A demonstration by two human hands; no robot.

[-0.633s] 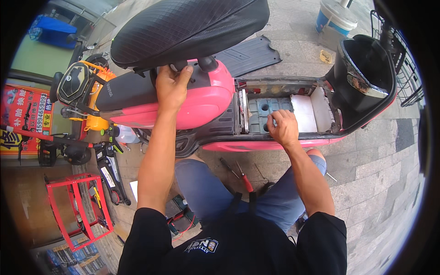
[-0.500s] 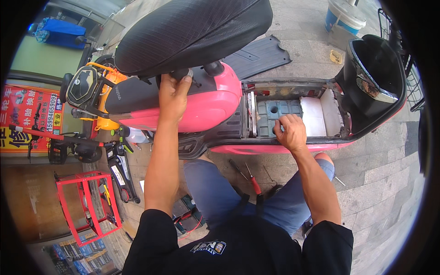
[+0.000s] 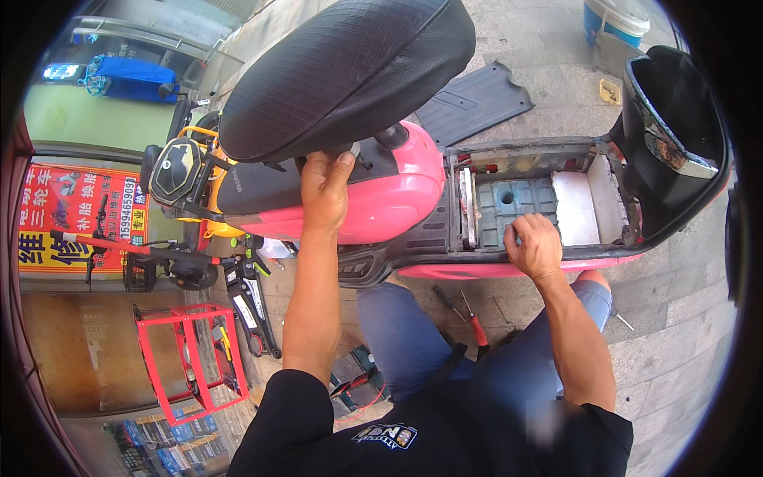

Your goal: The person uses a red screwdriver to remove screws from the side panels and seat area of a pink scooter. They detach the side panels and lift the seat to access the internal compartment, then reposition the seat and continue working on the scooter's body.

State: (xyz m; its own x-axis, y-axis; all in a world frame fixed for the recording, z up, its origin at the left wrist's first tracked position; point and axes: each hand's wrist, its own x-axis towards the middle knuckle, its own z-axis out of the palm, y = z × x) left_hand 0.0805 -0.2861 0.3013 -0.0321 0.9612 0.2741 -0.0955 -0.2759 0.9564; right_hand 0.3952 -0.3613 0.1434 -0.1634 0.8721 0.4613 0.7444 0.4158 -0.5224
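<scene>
A pink scooter (image 3: 397,187) lies across the view, its black seat (image 3: 342,75) standing over the rear body. My left hand (image 3: 324,191) is closed just under the seat's near edge, beside a dark post (image 3: 391,137). A bit of grey shows at its fingertips, but what it grips is hidden. My right hand (image 3: 536,245) has its fingers curled at the near rim of the opened floor compartment (image 3: 465,258); I cannot make out anything in it. Inside that compartment are a blue-grey ribbed panel (image 3: 528,205) with a round hole and a white board (image 3: 576,208).
A dark floor panel (image 3: 477,103) lies beyond the scooter. Between my knees are a red-handled screwdriver (image 3: 478,330) and a dark-handled one (image 3: 447,300). A red metal frame (image 3: 187,362) and a black jack-like tool (image 3: 250,306) stand at left. A white-and-blue bucket (image 3: 616,22) is far right.
The whole scene has shifted right and slightly down in the view. My left hand keeps its place under the seat. My right hand has drawn slightly nearer to the compartment's near rim.
</scene>
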